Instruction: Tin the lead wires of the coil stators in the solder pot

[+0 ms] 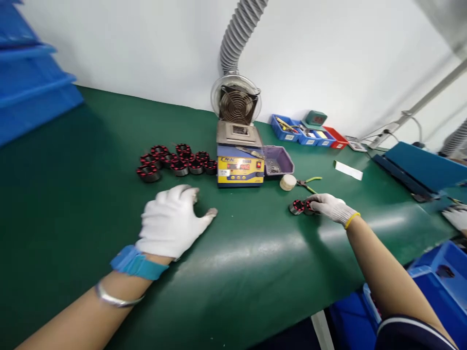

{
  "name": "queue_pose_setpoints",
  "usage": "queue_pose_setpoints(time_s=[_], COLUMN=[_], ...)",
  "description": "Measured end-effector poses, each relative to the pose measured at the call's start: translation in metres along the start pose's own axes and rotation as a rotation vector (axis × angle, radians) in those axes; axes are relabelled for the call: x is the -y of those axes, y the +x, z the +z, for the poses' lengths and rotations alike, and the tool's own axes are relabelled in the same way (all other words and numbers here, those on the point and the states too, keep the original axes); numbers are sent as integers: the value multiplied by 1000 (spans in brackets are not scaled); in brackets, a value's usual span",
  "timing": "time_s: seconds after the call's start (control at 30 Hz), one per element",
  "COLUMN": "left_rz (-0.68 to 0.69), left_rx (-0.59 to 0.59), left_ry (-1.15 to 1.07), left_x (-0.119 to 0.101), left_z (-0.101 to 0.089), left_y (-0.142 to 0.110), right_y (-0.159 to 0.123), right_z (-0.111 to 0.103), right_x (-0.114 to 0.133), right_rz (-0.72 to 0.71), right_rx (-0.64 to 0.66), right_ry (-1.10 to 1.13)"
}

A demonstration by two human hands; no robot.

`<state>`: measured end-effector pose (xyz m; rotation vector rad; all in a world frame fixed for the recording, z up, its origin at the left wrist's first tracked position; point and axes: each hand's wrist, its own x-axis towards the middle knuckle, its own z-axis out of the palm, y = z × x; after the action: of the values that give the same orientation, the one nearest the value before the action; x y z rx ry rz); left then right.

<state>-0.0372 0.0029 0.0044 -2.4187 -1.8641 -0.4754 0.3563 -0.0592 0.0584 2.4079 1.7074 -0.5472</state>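
Observation:
My left hand [173,221], in a white glove with a blue strap at the wrist, is over the green tabletop. Its thumb is spread away from the fingers, and nothing shows between them. To the right, my gloved right hand [330,206] has its fingers round a dark ring-shaped motor stator [308,207] with red inner parts, partly hidden by the fingers. A second stator [296,207] stands beside it on the table. Several more stators [180,167] are grouped beyond my left hand, left of a yellow-and-blue solder pot [241,167] with a lit red display.
Behind the solder pot is a fan [238,107] with a grey duct [242,34]. Near it are a purple tray [290,165], a round pale block [288,182] and green-handled pliers [310,180]. Blue crates [32,97] stack at left. Another person's gloved hand [457,216] shows far right.

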Motion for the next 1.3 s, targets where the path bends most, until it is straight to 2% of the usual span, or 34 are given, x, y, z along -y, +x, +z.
queue_pose_setpoints(time_s=[0.07,0.13,0.17,0.2,0.23,0.33,0.4,0.5,0.6,0.7,0.87,0.97,1.03,1.1,1.2,1.3], left_rz=[-36,-79,-97,-107,-111,-79,-46,35,62,-39,-47,-75,-40,55,186,181], left_rx=[-37,-26,-11,3,16,86,137,187,190,127,95,64,30,-33,-100,-99], left_ry=[-75,-133,-155,-171,-181,-205,-244,-355,-546,-627,-351,-284,-393,-528,-625,-667], left_x=[2,8,12,16,20,30,34,38,42,42,23,12,9,9,6,0], left_z=[3,4,4,5,5,6,8,11,12,11,13,18,20,20,16,17], left_y=[1,4,6,8,10,14,15,14,12,11,12,13,11,6,-3,-8], right_y=[-10,-26,-36,-44,-51,-52,-38,-9,5,2,-1,9,17,21,17,5], right_z=[1,2,4,7,12,37,57,78,82,77,77,87,93,96,95,92], right_x=[13,36,52,69,89,150,185,219,227,219,215,218,218,218,219,224], right_rz=[38,114,102,24,-102,-476,-568,-573,-559,-529,-525,-562,-552,-544,-605,-630], right_rx=[-136,-404,-500,-531,-493,-192,-90,-82,-66,-25,-13,5,12,31,136,221], right_ry=[-100,-164,-134,-69,11,223,373,596,693,693,681,810,956,1087,1225,1360])
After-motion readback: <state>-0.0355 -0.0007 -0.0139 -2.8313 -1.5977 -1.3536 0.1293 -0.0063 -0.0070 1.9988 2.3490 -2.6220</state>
